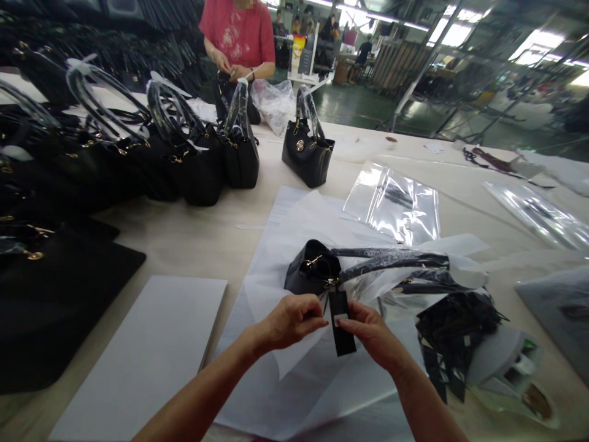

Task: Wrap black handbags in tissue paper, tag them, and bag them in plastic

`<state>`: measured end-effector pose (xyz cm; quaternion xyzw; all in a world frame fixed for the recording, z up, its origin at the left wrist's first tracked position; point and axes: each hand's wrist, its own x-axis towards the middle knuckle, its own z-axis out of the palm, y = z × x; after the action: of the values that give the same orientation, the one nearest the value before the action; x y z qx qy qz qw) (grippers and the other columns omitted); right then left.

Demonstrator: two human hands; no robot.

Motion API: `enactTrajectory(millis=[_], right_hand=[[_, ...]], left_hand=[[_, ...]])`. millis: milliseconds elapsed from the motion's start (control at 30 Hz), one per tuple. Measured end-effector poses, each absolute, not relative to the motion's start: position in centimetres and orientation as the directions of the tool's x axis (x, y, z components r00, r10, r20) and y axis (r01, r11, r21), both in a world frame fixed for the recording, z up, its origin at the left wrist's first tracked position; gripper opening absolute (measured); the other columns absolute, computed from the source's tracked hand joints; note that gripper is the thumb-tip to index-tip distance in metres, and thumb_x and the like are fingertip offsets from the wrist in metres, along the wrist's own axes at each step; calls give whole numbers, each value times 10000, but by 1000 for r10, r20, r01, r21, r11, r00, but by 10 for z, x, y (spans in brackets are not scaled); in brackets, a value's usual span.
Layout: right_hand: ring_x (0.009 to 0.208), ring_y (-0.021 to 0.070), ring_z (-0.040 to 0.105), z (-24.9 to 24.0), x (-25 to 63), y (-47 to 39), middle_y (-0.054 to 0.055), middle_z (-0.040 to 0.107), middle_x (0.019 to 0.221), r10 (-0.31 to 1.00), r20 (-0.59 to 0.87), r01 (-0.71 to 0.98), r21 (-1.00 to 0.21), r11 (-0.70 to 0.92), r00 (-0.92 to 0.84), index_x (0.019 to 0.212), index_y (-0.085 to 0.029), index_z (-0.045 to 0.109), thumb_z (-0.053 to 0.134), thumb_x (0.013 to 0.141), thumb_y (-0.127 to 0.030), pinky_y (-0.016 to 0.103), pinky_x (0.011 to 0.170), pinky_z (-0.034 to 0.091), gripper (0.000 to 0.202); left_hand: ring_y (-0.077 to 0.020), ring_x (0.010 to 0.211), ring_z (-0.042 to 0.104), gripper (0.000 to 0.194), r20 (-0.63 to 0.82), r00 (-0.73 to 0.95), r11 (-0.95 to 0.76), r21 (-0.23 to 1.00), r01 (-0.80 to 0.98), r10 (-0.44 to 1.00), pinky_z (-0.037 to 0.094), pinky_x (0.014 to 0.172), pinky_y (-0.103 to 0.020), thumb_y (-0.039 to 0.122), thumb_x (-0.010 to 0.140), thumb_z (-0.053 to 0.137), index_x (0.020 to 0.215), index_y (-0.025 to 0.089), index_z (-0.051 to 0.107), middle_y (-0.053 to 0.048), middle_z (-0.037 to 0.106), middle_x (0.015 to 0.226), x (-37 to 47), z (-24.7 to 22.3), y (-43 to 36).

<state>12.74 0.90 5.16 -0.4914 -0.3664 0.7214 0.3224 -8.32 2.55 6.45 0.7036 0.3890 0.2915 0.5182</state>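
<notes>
One black tag (341,336) lies partly hidden under the right fingers (345,323).

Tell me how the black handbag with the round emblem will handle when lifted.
The handbag probably keeps its shape, since it stands upright alone. Its raised handles may feel slippery under their clear plastic wrap, and pushing them could tip it.
</notes>
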Motion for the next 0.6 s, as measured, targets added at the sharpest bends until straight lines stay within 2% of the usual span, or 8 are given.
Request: enactTrajectory(millis=[167,333,433,600], right_hand=[[800,184,636,49,139,5,37,714,888,761,-468,-129,-809,-573,-449,947,-164,693,755,619,-268,303,752,464,350],[780,194,639,42,138,-5,52,717,867,730,-443,-196,-770,-607,-521,945,-156,710,758,600,-262,316,728,470,364],[744,178,633,35,133,-10,36,718,825,810,-433,-306,-770,-561,-396,858,-171,726,766,583,-247,289,690,469,288],[619,147,609,27,115,-7,4,704,700,879,-459,-440,-768,-466,-129,751,-190,725,799,522,-229,251,597,451,244]], left_hand=[[-86,599,422,82,-5,478,-167,934,317,878,329,551,-200,186,758,593,704,162,537,47,459,640,-91,59,23],[-74,603,435,53,-77,501,-52,970,239,862,360,563,-198,156,737,618,727,152,566,37,454,715,-84,57,15],[-57,586,442,90,-106,535,21,987,162,838,379,562,-195,141,711,639,775,159,577,30,456,788,-73,57,8],[-63,629,459,104,-74,553,28,995,91,830,408,591,-199,172,714,647,772,169,561,7,462,863,-65,56,3]])
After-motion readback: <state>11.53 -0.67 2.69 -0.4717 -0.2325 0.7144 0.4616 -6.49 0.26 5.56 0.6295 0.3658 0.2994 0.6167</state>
